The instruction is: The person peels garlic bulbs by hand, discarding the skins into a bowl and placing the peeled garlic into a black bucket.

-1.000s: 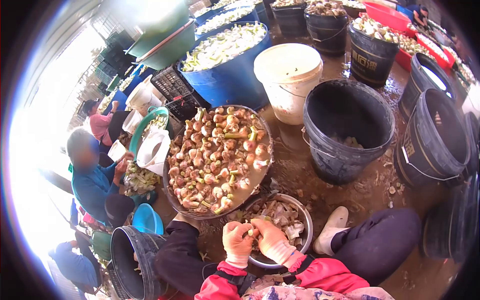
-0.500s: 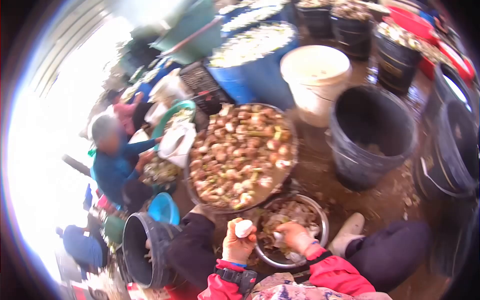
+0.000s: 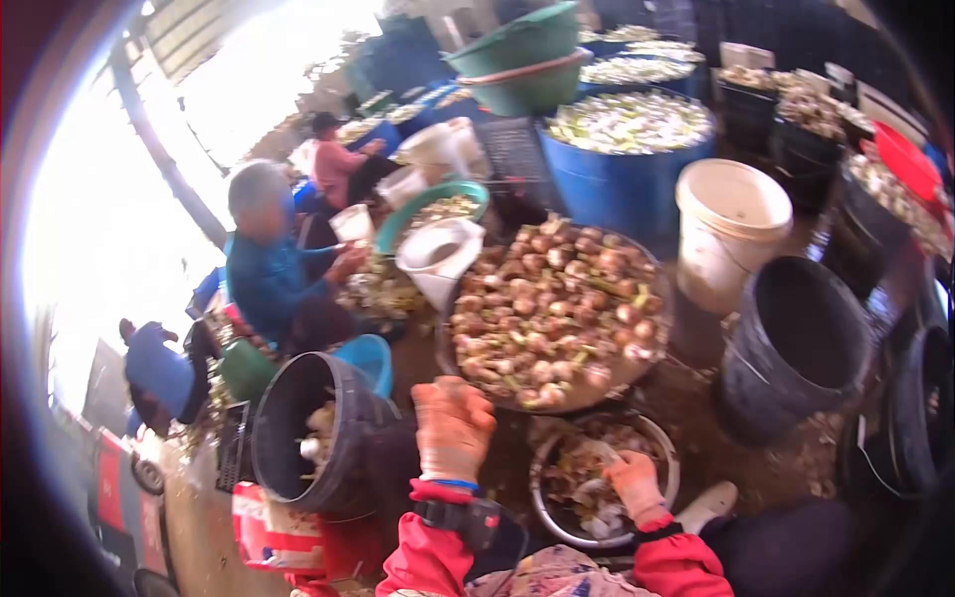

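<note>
My left hand, in an orange glove, is raised with its back to me, just right of a black bucket that holds a few white peeled bulbs. Its palm is hidden, so whether it holds anything does not show. My right hand, also gloved, rests low in a metal bowl of peelings, closed around what looks like a small knife. Just beyond both hands sits a wide metal basin heaped with pinkish unpeeled bulbs.
An empty black bucket and a white bucket stand to the right. A blue tub of peeled pieces is behind the basin. A person in blue sits working at the left, others beyond.
My view has swung left. My left hand, which held a white peeled bulb, has lifted toward the black bucket and the bulb no longer shows. My right hand stays in the bowl.
</note>
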Action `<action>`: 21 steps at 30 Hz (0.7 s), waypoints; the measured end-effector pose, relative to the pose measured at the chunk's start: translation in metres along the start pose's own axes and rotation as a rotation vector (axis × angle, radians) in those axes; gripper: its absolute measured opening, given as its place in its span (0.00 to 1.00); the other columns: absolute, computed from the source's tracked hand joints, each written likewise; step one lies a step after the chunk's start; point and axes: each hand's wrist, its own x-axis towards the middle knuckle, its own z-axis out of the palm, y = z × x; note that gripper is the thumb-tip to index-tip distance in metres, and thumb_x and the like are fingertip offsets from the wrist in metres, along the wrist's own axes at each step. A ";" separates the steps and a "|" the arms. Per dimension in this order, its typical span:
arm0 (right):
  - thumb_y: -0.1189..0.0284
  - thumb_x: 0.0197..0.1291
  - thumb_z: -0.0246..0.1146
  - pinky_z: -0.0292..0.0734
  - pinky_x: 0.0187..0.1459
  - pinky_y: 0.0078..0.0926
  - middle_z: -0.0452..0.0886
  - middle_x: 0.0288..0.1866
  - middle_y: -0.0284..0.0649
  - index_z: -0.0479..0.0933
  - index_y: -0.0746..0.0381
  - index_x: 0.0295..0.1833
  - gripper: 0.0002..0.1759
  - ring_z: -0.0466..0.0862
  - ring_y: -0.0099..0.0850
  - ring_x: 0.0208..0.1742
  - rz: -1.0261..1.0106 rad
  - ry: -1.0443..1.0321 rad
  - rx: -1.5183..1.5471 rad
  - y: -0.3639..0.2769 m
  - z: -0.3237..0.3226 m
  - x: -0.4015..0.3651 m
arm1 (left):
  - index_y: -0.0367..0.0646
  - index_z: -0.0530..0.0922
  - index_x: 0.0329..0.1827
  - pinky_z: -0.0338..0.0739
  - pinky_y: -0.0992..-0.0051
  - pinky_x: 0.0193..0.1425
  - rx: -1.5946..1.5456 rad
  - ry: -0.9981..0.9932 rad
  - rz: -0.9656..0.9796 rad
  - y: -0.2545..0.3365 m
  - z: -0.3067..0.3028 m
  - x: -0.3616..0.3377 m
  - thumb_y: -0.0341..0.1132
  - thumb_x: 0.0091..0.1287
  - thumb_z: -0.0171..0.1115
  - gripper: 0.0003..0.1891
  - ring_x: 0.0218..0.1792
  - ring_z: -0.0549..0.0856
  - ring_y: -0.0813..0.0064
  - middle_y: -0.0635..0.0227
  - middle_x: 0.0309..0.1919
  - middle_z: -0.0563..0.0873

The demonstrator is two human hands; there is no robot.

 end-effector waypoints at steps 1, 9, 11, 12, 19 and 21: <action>0.70 0.54 0.58 0.71 0.28 0.30 0.78 0.18 0.41 0.80 0.65 0.26 0.11 0.76 0.30 0.21 0.010 0.008 0.149 0.008 0.009 0.005 | 0.50 0.74 0.41 0.73 0.76 0.29 0.243 0.078 -0.231 -0.036 0.006 -0.003 0.55 0.66 0.58 0.18 0.28 0.76 0.75 0.71 0.28 0.75; 0.64 0.59 0.53 0.75 0.35 0.33 0.82 0.26 0.46 0.81 0.65 0.33 0.16 0.83 0.37 0.31 0.027 -0.071 0.034 -0.010 0.001 -0.005 | 0.44 0.75 0.37 0.68 0.83 0.19 0.867 0.051 -0.641 -0.145 0.008 -0.020 0.42 0.65 0.63 0.11 0.18 0.75 0.82 0.72 0.26 0.80; 0.64 0.60 0.52 0.75 0.35 0.32 0.82 0.27 0.45 0.81 0.64 0.38 0.17 0.82 0.36 0.31 0.068 -0.235 0.015 -0.020 -0.009 -0.007 | 0.44 0.75 0.35 0.67 0.83 0.18 0.836 0.063 -0.682 -0.144 -0.003 -0.013 0.42 0.65 0.62 0.11 0.17 0.74 0.80 0.72 0.25 0.80; 0.64 0.60 0.52 0.75 0.35 0.32 0.82 0.27 0.45 0.81 0.64 0.38 0.17 0.82 0.36 0.31 0.076 -0.237 0.020 -0.030 -0.018 -0.009 | 0.45 0.74 0.33 0.66 0.83 0.17 0.803 0.072 -0.715 -0.144 -0.011 -0.008 0.42 0.66 0.61 0.11 0.16 0.74 0.79 0.71 0.24 0.80; 0.61 0.63 0.56 0.75 0.43 0.24 0.85 0.38 0.39 0.81 0.59 0.47 0.16 0.82 0.27 0.38 0.117 -0.688 0.475 -0.014 -0.031 -0.002 | 0.41 0.80 0.32 0.76 0.66 0.31 1.847 -0.363 -0.584 -0.150 -0.037 0.063 0.48 0.63 0.61 0.17 0.25 0.82 0.59 0.61 0.25 0.82; 0.65 0.61 0.55 0.74 0.51 0.26 0.84 0.47 0.43 0.80 0.56 0.52 0.16 0.82 0.36 0.49 0.036 -0.305 0.223 0.006 -0.019 0.009 | 0.40 0.79 0.39 0.76 0.61 0.41 1.972 -0.429 0.002 -0.157 -0.031 0.093 0.46 0.59 0.64 0.16 0.37 0.82 0.50 0.56 0.36 0.84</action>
